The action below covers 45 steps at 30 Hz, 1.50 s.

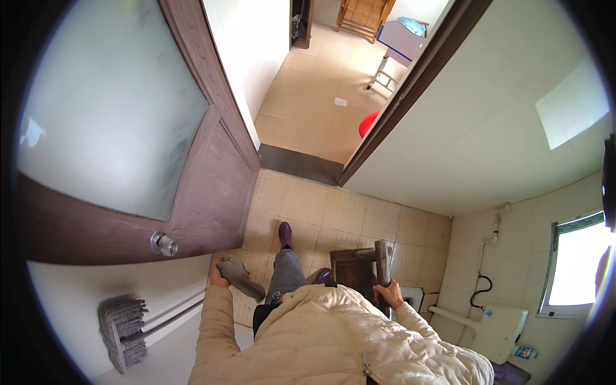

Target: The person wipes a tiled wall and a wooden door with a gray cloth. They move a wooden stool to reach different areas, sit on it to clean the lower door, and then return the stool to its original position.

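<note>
My left hand [219, 278] grips a grey-brown cloth [240, 278], which hangs down beside my leg above the tiles. On the other side, my right hand [391, 293] is closed around the frame of a dark wooden stool or small chair [353, 269]. The piece is tilted, and my jacket hides its lower part. A purple boot [285, 233] on one of my feet points towards the doorway; the other boot [322, 275] shows only partly next to the wooden piece.
A brown door [211, 192] with frosted glass and a round knob [164, 243] stands open at left. Behind it a grey mop head [122, 329] leans by the wall. A dark threshold [301, 163] crosses the doorway. At right are a squat toilet [411, 296] and a cistern [500, 332].
</note>
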Tool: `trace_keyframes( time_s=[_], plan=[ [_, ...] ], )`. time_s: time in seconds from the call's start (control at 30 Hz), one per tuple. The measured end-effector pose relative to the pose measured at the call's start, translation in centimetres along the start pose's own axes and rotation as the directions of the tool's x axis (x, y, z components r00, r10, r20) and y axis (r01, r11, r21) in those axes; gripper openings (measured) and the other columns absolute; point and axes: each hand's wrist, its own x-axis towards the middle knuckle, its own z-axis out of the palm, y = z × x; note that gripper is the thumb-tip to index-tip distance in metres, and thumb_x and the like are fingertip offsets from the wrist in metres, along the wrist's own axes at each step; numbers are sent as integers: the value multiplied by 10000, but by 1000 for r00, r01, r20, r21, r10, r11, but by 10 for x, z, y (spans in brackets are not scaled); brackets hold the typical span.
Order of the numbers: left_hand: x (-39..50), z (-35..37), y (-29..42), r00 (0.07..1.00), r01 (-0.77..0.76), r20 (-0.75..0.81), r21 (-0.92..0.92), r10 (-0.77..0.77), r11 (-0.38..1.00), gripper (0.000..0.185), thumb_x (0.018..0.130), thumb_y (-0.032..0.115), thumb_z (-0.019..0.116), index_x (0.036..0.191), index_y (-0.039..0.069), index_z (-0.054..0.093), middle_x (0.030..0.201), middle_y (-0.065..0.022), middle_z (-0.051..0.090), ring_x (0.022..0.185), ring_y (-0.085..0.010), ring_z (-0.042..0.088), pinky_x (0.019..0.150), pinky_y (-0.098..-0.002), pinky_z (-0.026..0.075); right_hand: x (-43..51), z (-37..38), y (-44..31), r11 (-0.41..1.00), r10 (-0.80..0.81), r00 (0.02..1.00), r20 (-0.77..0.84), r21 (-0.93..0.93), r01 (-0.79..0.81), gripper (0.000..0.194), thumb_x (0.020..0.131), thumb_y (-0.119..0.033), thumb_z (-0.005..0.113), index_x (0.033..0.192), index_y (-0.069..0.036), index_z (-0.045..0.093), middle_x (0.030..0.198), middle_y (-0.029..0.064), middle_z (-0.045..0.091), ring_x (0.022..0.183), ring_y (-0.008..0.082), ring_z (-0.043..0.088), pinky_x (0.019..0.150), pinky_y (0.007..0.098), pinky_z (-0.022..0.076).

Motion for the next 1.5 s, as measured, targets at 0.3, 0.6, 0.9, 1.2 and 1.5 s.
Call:
trace_keyframes(
  time_s=[0.3, 0.6, 0.9, 1.2, 1.5],
  plan=[
    [78, 56, 92, 992, 75, -51, -485, -113, 871, 460, 971, 377, 523, 1313, 76, 587, 1374, -133, 585, 1292, -336, 525, 1115, -533, 386, 57, 57, -170, 955, -11, 997, 78, -295, 33, 663, 699, -347, 745, 1213, 54, 622, 697, 129, 716, 631, 207, 707, 692, 353, 565],
    [149, 44, 129, 984, 34, -38, -920, -176, 389, 416, 978, 215, 507, 1362, 65, 570, 1447, -170, 502, 1359, -337, 435, 1093, -549, 406, 118, 121, -350, 950, -162, 962, 222, -228, 213, 578, 725, -300, 750, 1207, -1, 638, 725, 118, 719, 626, 188, 705, 664, 326, 563],
    [176, 103, 164, 999, -43, -46, -891, 4, 452, 358, 982, 66, 522, 1333, 20, 570, 1363, -127, 582, 1294, -290, 499, 1072, -509, 392, 173, 161, -482, 924, -338, 903, 264, -90, 372, 513, 738, -256, 743, 1170, 2, 646, 646, 84, 672, 547, 157, 662, 567, 322, 535],
    [125, 255, 172, 992, -59, 19, -804, 125, 592, 366, 1007, 144, 520, 1346, 12, 563, 1444, -119, 545, 1324, -303, 496, 1086, -491, 386, 259, 145, -590, 902, -350, 850, 393, -103, 419, 474, 744, -223, 759, 1142, 16, 668, 659, 77, 682, 525, 137, 649, 524, 290, 527],
    [175, 406, 182, 981, -68, 46, -830, 189, 554, 323, 1009, 181, 514, 1277, 32, 614, 1392, -113, 590, 1273, -301, 533, 1001, -475, 423, 417, 100, -673, 948, -303, 834, 461, 52, 315, 356, 765, -174, 772, 1024, 48, 671, 660, 96, 667, 506, 154, 628, 488, 308, 522]
  ],
)
